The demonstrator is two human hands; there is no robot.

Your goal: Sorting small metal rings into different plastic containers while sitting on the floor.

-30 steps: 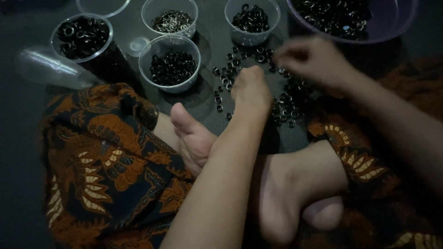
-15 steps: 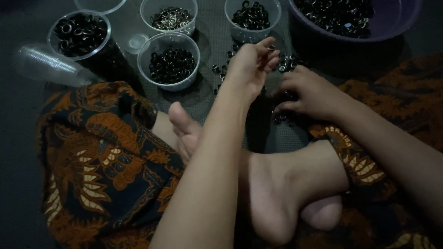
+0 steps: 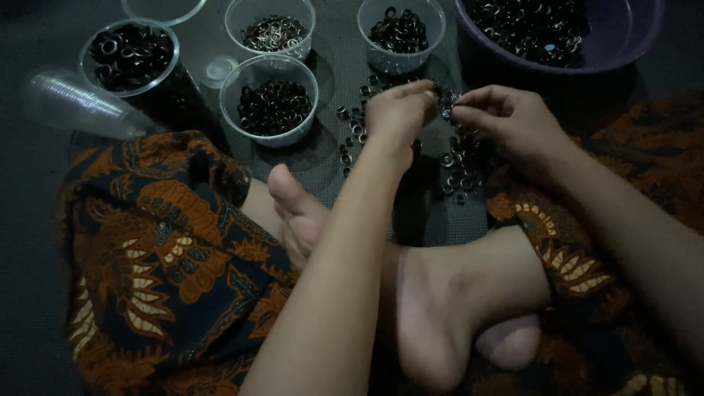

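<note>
Small rings (image 3: 458, 165) in loose pile: dark metal, glossy, some with paler silvery rims catching light. Same shiny dark metal rings fill clear plastic cups (image 3: 271, 103), smooth, thin-walled, see-through. One cup (image 3: 273, 33) holds lighter, brassy-looking metal rings. Stack of clear plastic cups (image 3: 73, 103) lying on side, ribbed look from nested rims. Purple basin (image 3: 623, 44): smooth plastic, slight sheen. Floor mat (image 3: 330, 158): dark grey, matt, fine woven or pebbled texture. Cloth (image 3: 169, 257) over legs: soft matt fabric, orange-brown batik print on dark ground. Left hand (image 3: 396, 117) and right hand (image 3: 506, 121) bare skin, matt.
</note>
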